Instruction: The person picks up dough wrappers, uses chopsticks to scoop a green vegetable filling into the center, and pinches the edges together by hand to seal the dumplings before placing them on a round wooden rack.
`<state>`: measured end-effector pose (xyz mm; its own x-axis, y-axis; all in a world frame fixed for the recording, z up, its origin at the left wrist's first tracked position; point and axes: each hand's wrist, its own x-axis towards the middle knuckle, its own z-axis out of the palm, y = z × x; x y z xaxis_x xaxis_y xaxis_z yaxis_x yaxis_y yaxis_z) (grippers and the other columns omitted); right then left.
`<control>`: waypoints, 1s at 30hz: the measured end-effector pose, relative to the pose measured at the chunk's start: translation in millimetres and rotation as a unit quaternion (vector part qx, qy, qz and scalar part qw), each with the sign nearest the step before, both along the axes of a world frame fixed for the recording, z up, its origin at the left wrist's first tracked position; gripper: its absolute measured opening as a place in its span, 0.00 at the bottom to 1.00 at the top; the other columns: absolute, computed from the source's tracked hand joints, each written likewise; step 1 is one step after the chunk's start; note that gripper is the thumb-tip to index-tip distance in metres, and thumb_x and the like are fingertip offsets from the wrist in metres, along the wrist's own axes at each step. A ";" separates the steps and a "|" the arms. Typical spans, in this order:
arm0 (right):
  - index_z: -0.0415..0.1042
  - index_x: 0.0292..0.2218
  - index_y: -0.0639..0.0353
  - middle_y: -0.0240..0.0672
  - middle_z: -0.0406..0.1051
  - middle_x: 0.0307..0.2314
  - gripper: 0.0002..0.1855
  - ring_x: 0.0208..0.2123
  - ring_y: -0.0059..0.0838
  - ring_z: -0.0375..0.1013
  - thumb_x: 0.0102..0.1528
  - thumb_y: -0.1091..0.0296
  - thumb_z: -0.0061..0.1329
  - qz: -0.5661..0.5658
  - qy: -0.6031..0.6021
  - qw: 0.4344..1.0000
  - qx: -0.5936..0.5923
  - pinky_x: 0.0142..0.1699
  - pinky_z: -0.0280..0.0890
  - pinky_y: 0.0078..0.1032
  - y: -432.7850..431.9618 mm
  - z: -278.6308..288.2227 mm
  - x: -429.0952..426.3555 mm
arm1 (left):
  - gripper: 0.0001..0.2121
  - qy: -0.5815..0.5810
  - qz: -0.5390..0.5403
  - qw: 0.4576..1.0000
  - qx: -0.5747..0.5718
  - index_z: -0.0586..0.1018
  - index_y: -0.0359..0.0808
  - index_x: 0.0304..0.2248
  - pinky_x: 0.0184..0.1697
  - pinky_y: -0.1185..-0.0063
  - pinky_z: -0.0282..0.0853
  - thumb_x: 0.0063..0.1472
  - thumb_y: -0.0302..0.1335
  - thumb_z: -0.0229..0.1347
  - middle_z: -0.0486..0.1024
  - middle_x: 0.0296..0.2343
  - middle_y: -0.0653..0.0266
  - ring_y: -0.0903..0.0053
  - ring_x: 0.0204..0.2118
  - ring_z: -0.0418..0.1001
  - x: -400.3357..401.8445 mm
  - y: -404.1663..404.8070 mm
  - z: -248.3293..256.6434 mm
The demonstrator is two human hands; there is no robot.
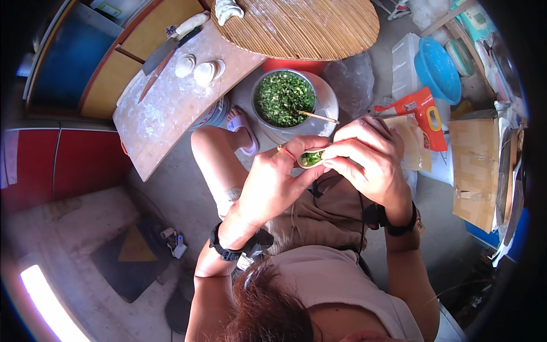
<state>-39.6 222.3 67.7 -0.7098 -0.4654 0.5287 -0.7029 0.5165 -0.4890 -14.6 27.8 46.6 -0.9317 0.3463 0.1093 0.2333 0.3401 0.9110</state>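
Observation:
Between my two hands is a dumpling wrapper folded around chopped green filling, its left end gaping. My left hand grips it from the left, and the fingertips of my right hand pinch its right side. Beyond them stands a metal bowl of chopped green filling with a wooden stick in it. On the floured board at the left lie stacks of round wrappers, a cleaver, a thin rolling pin and rolls of dough.
A round slatted tray at the top holds a few folded dumplings. To the right are a blue plastic basin, an orange-red package and a cardboard box. Red cabinet doors stand at the left.

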 end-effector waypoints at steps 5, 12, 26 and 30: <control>0.73 0.29 0.58 0.32 0.71 0.29 0.14 0.30 0.32 0.72 0.39 0.70 0.64 -0.031 -0.075 0.985 -0.152 0.36 0.66 0.28 -4.5 -13.9 6.0 | 0.18 -0.008 0.002 0.998 0.062 0.73 0.32 0.45 0.41 0.79 0.75 0.55 0.24 0.60 0.78 0.38 0.59 0.74 0.39 0.78 0.4 0.0 5.7; 0.78 0.33 0.58 0.31 0.72 0.29 0.15 0.30 0.31 0.71 0.39 0.71 0.63 0.021 -0.058 0.993 -0.102 0.36 0.66 0.27 -1.1 -9.9 0.5 | 0.27 -0.062 0.026 0.992 0.110 0.65 0.31 0.51 0.46 0.79 0.73 0.53 0.22 0.62 0.77 0.41 0.55 0.76 0.42 0.76 4.1 0.7 4.5; 0.78 0.33 0.62 0.34 0.73 0.28 0.12 0.30 0.30 0.70 0.43 0.72 0.60 -0.060 -0.024 0.982 -0.178 0.34 0.65 0.25 -19.3 -25.8 13.4 | 0.17 -0.080 0.022 0.971 0.224 0.77 0.34 0.44 0.45 0.79 0.71 0.55 0.28 0.62 0.79 0.36 0.65 0.82 0.39 0.75 3.7 -1.3 -13.4; 0.79 0.36 0.60 0.33 0.73 0.30 0.16 0.30 0.29 0.70 0.42 0.70 0.61 -0.016 -0.023 0.991 -0.131 0.35 0.65 0.25 -16.2 -10.0 7.1 | 0.18 -0.048 0.019 0.983 0.175 0.77 0.34 0.45 0.45 0.79 0.71 0.55 0.29 0.62 0.79 0.37 0.62 0.81 0.40 0.76 1.1 -8.6 -17.2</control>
<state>-32.5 206.1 57.7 -0.7489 -0.2925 0.5947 -0.6612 0.3897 -0.6411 -13.5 19.2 29.4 -0.9553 0.2677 0.1258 0.1332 0.0096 0.9910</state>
